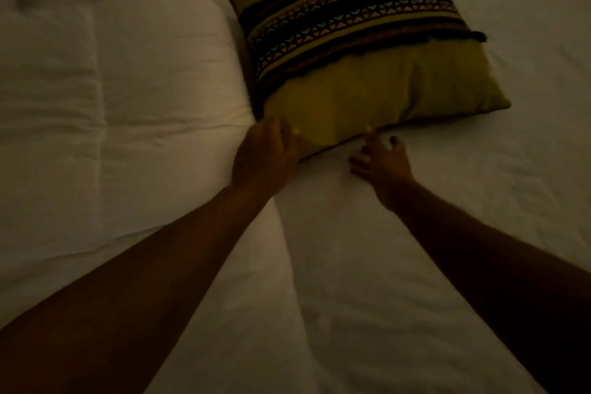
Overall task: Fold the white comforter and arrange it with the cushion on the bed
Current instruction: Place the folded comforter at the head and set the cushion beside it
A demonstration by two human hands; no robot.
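Comforter (112,99), white and already in a thick folded block, fills the left of the bed (399,265), its right edge touching the cushion's left side. Next comes the left hand (265,153), fingers curled onto the cushion's near-left corner, seemingly gripping it (the dim light hides the thumb). Straight ahead of both hands lies the olive cushion (367,51), its patterned band running up and to the right, the whole thing skewed from the comforter's edge. Rightmost, the right hand (380,163) is spread loose, one fingertip touching the near edge, holding nothing. Squaring it probably falls to the left hand.
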